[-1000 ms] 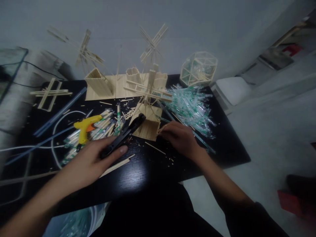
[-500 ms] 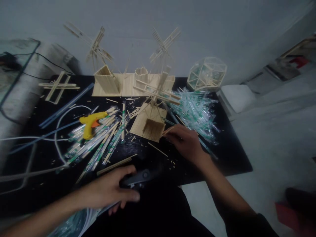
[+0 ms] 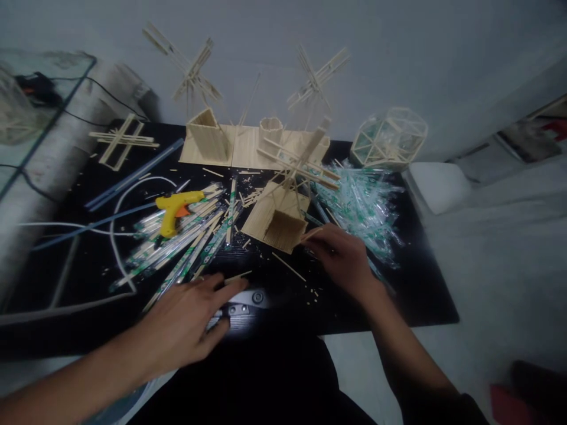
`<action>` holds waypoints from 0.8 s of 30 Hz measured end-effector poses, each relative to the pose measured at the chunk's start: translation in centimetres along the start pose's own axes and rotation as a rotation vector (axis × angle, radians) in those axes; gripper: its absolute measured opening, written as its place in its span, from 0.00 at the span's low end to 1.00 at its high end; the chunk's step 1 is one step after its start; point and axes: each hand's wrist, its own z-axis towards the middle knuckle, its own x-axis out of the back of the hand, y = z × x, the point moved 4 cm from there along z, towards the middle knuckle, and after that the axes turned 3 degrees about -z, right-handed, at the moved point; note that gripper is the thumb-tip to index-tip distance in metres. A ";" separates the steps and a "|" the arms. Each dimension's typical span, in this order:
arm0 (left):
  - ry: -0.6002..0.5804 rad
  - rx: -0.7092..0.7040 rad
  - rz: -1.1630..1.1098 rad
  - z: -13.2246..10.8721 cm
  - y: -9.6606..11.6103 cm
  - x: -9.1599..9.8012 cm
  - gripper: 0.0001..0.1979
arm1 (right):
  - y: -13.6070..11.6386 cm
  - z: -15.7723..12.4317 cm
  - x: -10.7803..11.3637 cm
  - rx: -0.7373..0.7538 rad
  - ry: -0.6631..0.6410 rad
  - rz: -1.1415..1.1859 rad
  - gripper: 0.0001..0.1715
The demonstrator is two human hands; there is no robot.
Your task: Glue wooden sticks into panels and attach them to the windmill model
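My left hand [image 3: 186, 316] lies over a metal hand tool with a round pivot [image 3: 257, 297], like pliers or a cutter, at the table's near edge. Its fingers are stretched and apart, and the tool's handles are hidden beneath it. Just beyond the fingertips is a thin wooden stick [image 3: 239, 276]. My right hand [image 3: 343, 257] pinches a short piece of wooden stick [image 3: 313, 232] beside the near corner of a stick-built windmill model [image 3: 286, 230]. That model has a square hollow box on a flat base and crossed blades behind.
A yellow glue gun [image 3: 179, 209] rests on wrapped chopsticks [image 3: 195, 233]. Plastic wrappers [image 3: 363, 206] are heaped on the right. More windmill models [image 3: 208, 141] stand at the back, near a faceted stick frame [image 3: 390, 139]. A loose blade cross [image 3: 124, 141] lies at the left.
My left hand has lowered the tool to the table and its fingers have spread. My right hand keeps its pinch beside the model. The camera view has shifted slightly.
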 end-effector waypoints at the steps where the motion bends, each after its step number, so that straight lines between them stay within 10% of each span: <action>1: 0.046 -0.029 0.098 0.5 0.1 0.9 0.32 | 0.0 0.0 0.0 0.000 -0.002 -0.001 0.04; 7: 0.273 -0.149 0.418 3.8 0.8 3.4 0.30 | -0.3 -0.1 0.1 0.003 -0.020 -0.013 0.05; 24: 0.361 -0.235 0.542 7.8 -0.1 2.9 0.28 | -0.6 -0.6 0.5 0.000 -0.036 -0.011 0.11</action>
